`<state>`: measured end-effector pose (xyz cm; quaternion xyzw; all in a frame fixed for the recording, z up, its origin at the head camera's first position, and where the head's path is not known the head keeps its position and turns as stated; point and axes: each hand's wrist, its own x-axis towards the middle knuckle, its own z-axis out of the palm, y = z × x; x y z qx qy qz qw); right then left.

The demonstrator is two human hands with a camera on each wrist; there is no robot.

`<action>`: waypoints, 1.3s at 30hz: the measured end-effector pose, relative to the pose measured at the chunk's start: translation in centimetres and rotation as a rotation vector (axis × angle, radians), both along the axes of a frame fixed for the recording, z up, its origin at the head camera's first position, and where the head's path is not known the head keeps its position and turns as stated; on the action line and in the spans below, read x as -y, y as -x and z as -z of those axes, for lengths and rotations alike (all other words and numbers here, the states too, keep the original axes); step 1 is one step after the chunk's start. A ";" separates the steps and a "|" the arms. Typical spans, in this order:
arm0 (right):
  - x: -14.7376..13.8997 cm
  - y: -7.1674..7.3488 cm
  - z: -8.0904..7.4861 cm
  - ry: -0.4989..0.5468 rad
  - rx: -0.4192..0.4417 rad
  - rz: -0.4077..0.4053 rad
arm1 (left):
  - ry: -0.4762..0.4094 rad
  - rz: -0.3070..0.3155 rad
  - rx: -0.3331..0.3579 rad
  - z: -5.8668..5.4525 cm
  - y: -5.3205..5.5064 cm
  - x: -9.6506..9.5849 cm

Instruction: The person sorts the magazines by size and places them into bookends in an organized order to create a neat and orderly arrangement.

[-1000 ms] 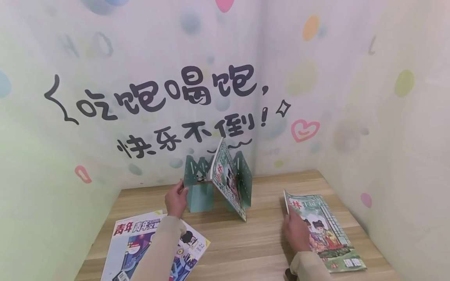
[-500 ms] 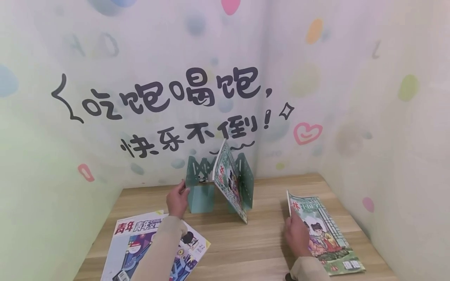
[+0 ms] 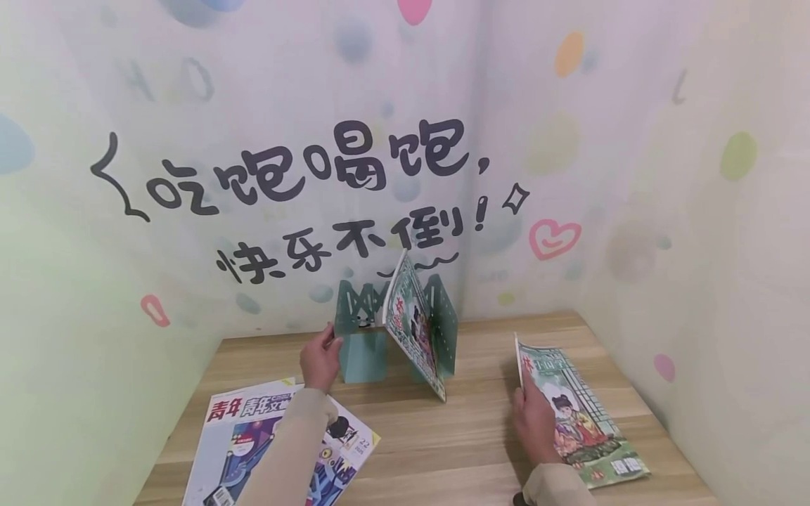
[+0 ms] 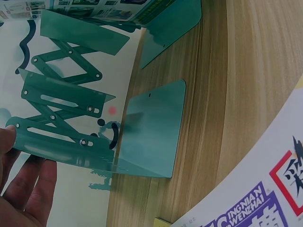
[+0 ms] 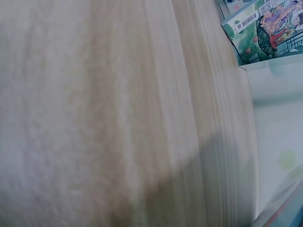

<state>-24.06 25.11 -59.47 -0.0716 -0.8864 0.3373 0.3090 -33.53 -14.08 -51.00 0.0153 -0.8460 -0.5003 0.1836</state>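
Note:
A green expandable metal bookend (image 3: pixel 363 357) stands on the table against the back wall. My left hand (image 3: pixel 320 360) pinches the upper edge of its left end panel, thumb on one side and fingers on the other in the left wrist view. One magazine (image 3: pixel 414 327) with a green illustrated cover leans upright and slanted inside the bookend, near its right panel (image 3: pixel 446 323). At the right, my right hand (image 3: pixel 536 422) grips the left edge of a similar green magazine (image 3: pixel 585 422), tilted with that edge raised; some fingers are hidden. Only this magazine's edge (image 5: pixel 284 210) enters the right wrist view.
Several overlapping magazines (image 3: pixel 211 443) lie at the table's front left, partly under my left sleeve (image 3: pixel 285 450). The wooden table (image 3: pixel 455 450) meets printed walls (image 3: pixel 506 281) at the back and on both sides.
The magazine in my right hand has shifted slightly, its far lower corner moving up and left. My left hand keeps its hold on the bookend. The head view has shifted a little.

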 end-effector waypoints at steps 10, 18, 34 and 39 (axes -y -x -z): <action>0.2 0.1 -0.2 -0.014 -0.052 0.021 | 0.005 -0.002 -0.002 -0.1 -0.1 -0.1; 0.5 -0.1 -0.7 -0.031 -0.097 0.041 | -0.001 0.002 0.010 0.0 -0.1 -0.1; 1.2 -0.4 -1.3 -0.053 -0.224 0.057 | -0.003 0.003 -0.007 0.0 -0.2 -0.1; 1.5 -0.6 -1.6 -0.069 -0.278 0.039 | -0.002 -0.006 0.003 0.0 -0.2 -0.2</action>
